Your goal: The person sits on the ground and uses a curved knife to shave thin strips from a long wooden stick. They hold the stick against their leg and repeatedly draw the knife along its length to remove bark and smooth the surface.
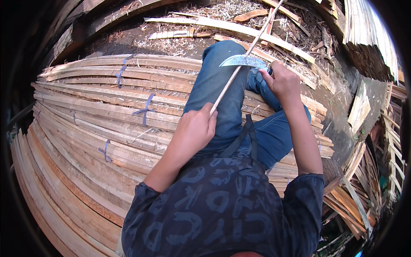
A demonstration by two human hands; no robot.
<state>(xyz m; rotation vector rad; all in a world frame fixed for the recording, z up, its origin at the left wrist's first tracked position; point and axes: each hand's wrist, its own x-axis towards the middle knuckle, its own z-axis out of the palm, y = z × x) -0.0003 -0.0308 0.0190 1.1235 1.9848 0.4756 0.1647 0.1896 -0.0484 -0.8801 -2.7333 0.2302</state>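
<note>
Wooden slats (92, 101) lie left of the left hand (196, 127), which I see gripping a thin stick (226, 89), its far end out of frame. Below, pale lettering (210, 201) marks the dark shirt (287, 216). A curved knife (233, 61) crosses the stick, partly hidden inside the clenched right hand (283, 81).
</note>
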